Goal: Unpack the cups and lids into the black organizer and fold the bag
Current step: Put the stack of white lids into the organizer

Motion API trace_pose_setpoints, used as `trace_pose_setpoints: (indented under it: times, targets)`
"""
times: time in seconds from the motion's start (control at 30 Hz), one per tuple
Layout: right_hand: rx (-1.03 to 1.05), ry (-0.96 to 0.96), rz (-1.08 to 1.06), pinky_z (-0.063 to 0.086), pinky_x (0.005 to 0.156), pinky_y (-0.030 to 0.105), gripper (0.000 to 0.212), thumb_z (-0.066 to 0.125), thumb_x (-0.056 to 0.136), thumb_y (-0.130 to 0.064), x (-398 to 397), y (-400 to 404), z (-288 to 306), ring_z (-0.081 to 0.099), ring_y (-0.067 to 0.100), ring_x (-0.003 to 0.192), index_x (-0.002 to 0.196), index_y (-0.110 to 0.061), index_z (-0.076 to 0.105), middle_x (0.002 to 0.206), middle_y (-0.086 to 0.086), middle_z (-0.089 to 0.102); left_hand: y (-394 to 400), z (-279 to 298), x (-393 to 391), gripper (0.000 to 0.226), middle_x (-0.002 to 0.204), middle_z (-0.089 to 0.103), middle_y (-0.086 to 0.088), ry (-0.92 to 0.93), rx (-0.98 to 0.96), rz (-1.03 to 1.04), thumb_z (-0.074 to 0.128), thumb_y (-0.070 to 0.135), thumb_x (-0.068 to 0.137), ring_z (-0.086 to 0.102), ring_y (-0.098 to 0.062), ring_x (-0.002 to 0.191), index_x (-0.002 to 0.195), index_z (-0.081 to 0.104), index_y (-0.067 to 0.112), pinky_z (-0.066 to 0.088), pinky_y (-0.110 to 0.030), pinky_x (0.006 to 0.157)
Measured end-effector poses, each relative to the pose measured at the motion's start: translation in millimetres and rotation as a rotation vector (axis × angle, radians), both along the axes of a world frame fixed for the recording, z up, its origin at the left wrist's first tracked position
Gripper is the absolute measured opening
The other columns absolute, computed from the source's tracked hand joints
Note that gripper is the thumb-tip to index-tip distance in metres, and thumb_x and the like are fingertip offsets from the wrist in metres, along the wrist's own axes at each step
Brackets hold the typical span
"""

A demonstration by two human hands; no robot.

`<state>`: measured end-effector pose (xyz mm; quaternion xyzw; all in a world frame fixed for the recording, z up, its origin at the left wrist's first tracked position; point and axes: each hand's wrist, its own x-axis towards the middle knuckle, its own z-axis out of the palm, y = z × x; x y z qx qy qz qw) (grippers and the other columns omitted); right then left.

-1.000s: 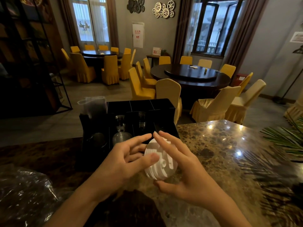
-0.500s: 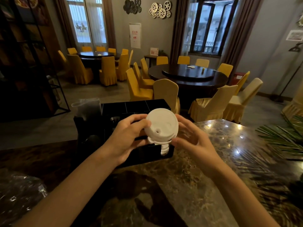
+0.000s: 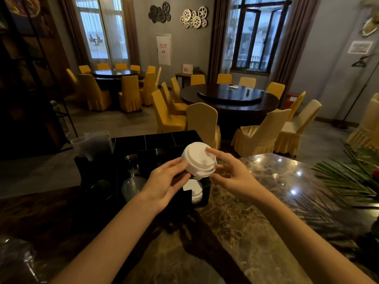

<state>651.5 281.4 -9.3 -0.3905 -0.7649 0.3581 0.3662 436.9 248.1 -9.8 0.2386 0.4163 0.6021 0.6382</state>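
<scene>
A short stack of white lids hangs over the front right compartment of the black organizer. My left hand pinches the stack's left edge and my right hand touches its right and top rim. More white lids sit inside that compartment below. Clear plastic cups stand in the organizer's middle slots, and frosted cups rise from its back left corner. A crumpled clear plastic bag lies at the lower left on the counter.
The organizer rests on a dark marble counter. A green palm plant reaches in from the right edge. Beyond the counter are round dining tables with yellow-covered chairs.
Both hands lifted the lid stack from the counter and carried it forward over the organizer's front right compartment. Some lids now sit in that compartment.
</scene>
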Motion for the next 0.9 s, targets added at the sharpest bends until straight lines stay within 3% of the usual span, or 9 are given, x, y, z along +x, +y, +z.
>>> trace_pose_setpoints:
  times: [0.13,0.3,0.37,0.5,0.77,0.9]
  targets:
    - [0.227,-0.21,-0.033,0.051,0.111,0.043,0.068,0.08,0.092,-0.02,6,16,-13,0.051,0.018,0.138,0.153,-0.024,0.051,0.149,0.002,0.05,0,-25,24,0.032,0.116,0.077,-0.011,-0.214,-0.017,0.081,0.075,0.009,0.086,0.074,-0.017,0.105,0.118,0.073,0.005,0.062,-0.025,0.079]
    - [0.349,-0.29,0.016,0.055,0.104,0.042,0.062,0.078,0.094,-0.024,15,40,-37,0.055,0.018,0.132,0.152,-0.022,0.054,0.147,0.006,0.053,3,-45,49,0.032,0.12,0.073,-0.013,-0.251,-0.113,0.236,0.07,0.01,0.092,0.071,-0.022,0.111,0.123,0.068,0.007,0.062,-0.028,0.083]
    - [0.367,-0.315,0.027,0.054,0.104,0.041,0.062,0.077,0.095,-0.025,17,49,-47,0.055,0.018,0.131,0.152,-0.022,0.053,0.148,0.006,0.052,2,-52,53,0.029,0.125,0.067,-0.014,-0.28,-0.148,0.223,0.059,0.018,0.101,0.062,-0.027,0.121,0.129,0.063,0.01,0.056,-0.035,0.087]
    - [0.392,-0.36,0.04,0.052,0.107,0.041,0.062,0.076,0.096,-0.027,16,68,-67,0.055,0.023,0.135,0.154,-0.022,0.051,0.151,0.009,0.05,-1,-71,50,0.049,0.138,0.06,-0.016,-0.331,-0.17,0.16,0.043,0.037,0.105,0.051,-0.032,0.133,0.142,0.053,0.007,0.047,-0.048,0.102]
    - [0.41,-0.383,0.04,0.053,0.105,0.036,0.06,0.072,0.099,-0.027,8,90,-98,0.056,0.024,0.133,0.154,-0.024,0.049,0.156,0.009,0.045,6,-100,53,0.064,0.144,0.052,-0.019,-0.48,-0.116,0.096,0.048,0.059,0.094,0.039,-0.035,0.143,0.148,0.045,0.024,0.033,-0.063,0.112]
    - [0.449,-0.436,0.013,0.048,0.106,0.05,0.058,0.071,0.099,-0.033,2,95,-107,0.051,0.031,0.132,0.152,-0.025,0.051,0.153,0.01,0.05,6,-111,60,0.066,0.139,0.052,-0.021,-0.598,-0.112,0.144,0.058,0.059,0.086,0.036,-0.037,0.144,0.139,0.048,0.022,0.041,-0.062,0.102]
